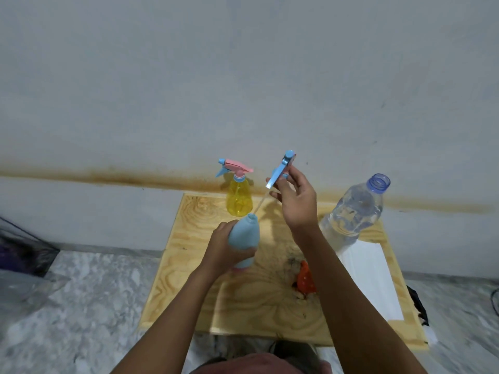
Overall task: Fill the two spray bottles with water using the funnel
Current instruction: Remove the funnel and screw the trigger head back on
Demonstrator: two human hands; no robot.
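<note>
The left hand (220, 248) reached in from below, forearm angled up across the pale plywood board (243, 303), with fingers and thumb curled round the belly of a pale blue plastic spray bottle (245, 236). The bottle leaned away from the person, its open neck pointing up. The right hand (295, 202) was raised higher, wrist bent back, pinching a blue trigger spray head (282, 168) between thumb and first fingers, the other fingers loosely spread. The head's thin clear dip tube (260, 204) slanted down, its end at the bottle's mouth. A yellow translucent spray bottle (239, 199) with a pink-and-blue trigger stood upright at the board's far edge. An uncapped clear plastic water bottle (353, 209) stood at the right, and an orange plastic funnel (305, 279) lay on the board, partly hidden behind the right forearm
</note>
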